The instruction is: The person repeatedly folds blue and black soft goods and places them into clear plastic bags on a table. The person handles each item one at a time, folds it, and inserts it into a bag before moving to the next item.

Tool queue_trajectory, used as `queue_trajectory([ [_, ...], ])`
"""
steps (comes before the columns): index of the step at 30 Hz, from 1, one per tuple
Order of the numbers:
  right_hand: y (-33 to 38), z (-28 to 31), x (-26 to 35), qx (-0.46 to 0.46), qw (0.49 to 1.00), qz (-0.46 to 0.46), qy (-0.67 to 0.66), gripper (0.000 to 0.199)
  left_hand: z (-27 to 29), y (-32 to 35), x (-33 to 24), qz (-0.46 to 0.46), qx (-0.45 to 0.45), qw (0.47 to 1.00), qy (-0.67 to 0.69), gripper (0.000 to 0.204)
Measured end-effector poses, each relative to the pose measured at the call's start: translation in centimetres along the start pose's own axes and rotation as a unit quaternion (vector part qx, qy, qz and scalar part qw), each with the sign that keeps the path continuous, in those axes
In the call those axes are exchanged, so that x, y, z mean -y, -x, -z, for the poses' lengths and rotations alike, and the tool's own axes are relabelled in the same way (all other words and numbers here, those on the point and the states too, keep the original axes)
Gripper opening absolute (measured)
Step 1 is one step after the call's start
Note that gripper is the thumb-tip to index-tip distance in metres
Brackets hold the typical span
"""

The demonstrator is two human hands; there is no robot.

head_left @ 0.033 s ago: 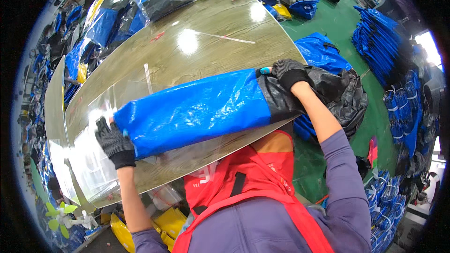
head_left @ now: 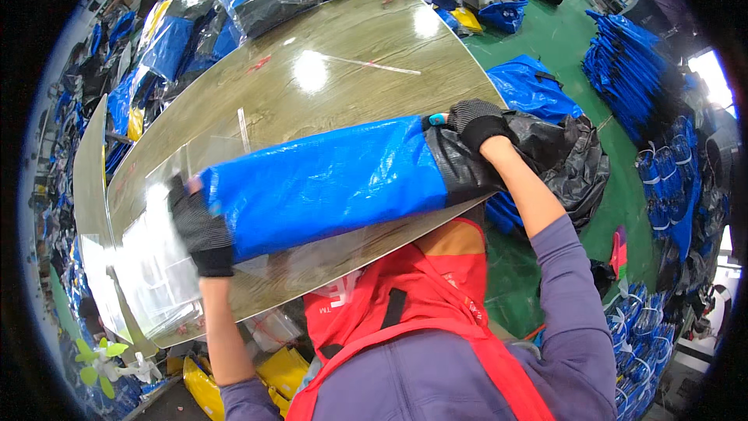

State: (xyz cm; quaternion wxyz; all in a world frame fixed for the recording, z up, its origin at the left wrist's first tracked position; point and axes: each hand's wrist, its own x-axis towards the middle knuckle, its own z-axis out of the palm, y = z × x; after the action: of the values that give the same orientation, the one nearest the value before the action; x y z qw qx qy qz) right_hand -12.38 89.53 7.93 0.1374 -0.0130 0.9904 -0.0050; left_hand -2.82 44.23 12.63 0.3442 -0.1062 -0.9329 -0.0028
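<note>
A worker's gloved left hand [head_left: 200, 222] has shifted slightly inward, toward the middle of a wood-grain table [head_left: 366, 97], and the near end of a folded blue sheet [head_left: 327, 179] has moved in with it. The sheet lies lengthwise across the table, its black section [head_left: 463, 164] reaching the right edge, where crumpled black material [head_left: 576, 152] bunches beyond. The gloved right hand [head_left: 477, 125], all but unmoved, has its fingers curled over the black section, apparently grasping it. The left is blurred against the blue end; whether it grips or merely presses cannot be told. The change suggests the left end is being adjusted while the right is steadied. Clear plastic [head_left: 152, 281] lies beside the left hand.
</note>
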Motion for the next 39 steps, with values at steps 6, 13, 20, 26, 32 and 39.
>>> queue_trajectory([
  [6, 0.7, 0.7, 0.6, -0.006, 1.000, -0.022, 0.001, 0.049, -6.5, -0.1, -14.7, -0.148, 0.273, 0.932, 0.187, 0.080],
  [13, 5.4, -0.3, 1.3, -0.120, 0.970, 0.209, 0.042, 0.066, -8.7, 4.0, -7.6, -0.187, 0.289, 0.929, 0.137, 0.079],
  [20, 5.1, -2.5, 1.1, -0.189, 0.956, 0.224, 0.023, 0.064, -3.7, -3.2, -3.2, 0.147, 0.527, 0.811, -0.205, 0.068],
  [26, 7.4, 1.9, -0.1, -0.104, 0.979, 0.170, -0.035, 0.055, -9.7, -3.0, -23.3, -0.234, 0.249, 0.900, 0.269, 0.081],
  [32, 7.0, -2.7, -12.3, -0.232, 0.968, -0.012, -0.092, 0.046, -10.4, -2.4, -25.2, -0.182, 0.276, 0.912, 0.244, 0.085],
  [39, 10.2, -12.3, -15.9, -0.329, 0.555, -0.132, -0.753, 0.054, -10.0, -1.9, -28.2, -0.143, 0.280, 0.891, 0.328, 0.102],
])
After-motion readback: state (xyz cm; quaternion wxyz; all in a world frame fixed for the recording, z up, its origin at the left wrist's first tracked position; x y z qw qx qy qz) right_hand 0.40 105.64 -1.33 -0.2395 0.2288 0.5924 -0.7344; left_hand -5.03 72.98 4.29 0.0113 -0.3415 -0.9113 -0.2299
